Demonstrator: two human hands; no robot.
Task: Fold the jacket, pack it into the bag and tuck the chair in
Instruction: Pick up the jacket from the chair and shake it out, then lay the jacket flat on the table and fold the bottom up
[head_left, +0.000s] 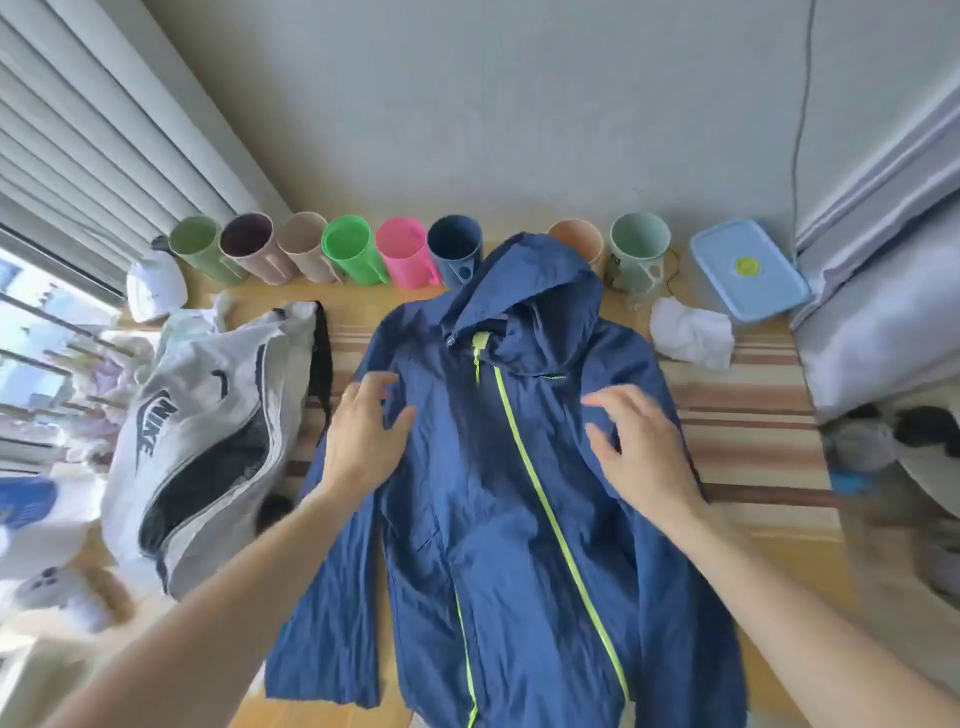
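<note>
Home room: cups (348, 254), window blinds (93, 130)

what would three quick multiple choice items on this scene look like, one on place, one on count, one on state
1. Where does the bag lie?
A. left of the jacket
B. on top of the jacket
C. right of the jacket

2. How many cups stand along the wall?
A. five
B. eight
C. eleven

3. What state is the jacket in?
A. folded small
B. spread flat, front up
C. packed in the bag

Answers:
1. A, the bag sits beside the jacket's left sleeve.
2. B, eight cups line the far edge of the table, one partly behind the hood.
3. B, the jacket lies open on the table with its zip showing, the left hand and right hand open over the chest.
</note>
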